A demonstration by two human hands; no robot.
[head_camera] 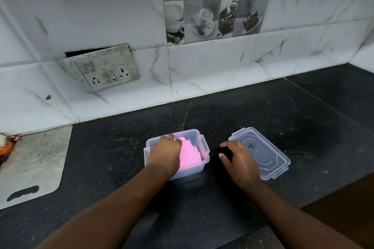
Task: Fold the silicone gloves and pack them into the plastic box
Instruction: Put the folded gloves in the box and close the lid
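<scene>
A clear plastic box (pixel 199 139) stands on the dark countertop near the middle. Folded pink silicone gloves (pixel 190 154) lie inside it. My left hand (pixel 167 151) is palm down inside the box, pressing on the gloves and covering their left part. My right hand (pixel 239 160) hovers with spread fingers over the counter just right of the box, holding nothing. The clear lid (pixel 269 152) lies flat beside it, partly under my right hand's far edge.
A grey cutting board (pixel 34 159) lies at the left. An orange object (pixel 6 143) sits at the far left edge. A switch and socket plate (pixel 101 68) is on the marble wall behind. The counter's front edge drops off at the lower right.
</scene>
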